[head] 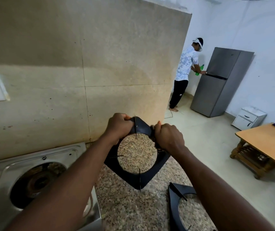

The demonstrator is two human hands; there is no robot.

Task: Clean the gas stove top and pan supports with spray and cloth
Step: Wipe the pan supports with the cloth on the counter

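Steel gas stove [38, 165] at lower left, burner bare, no support on it. Left hand [119, 126] clamped on far corner of black pan support [139, 178], tilted over speckled countertop [125, 205]. Right hand [169, 136] fisted on its right edge, dark cloth [155, 139] bunched underneath. Second pan support [177, 209] lies flat lower right.

both hands [119, 126] [169, 136] clenched, arms outstretched
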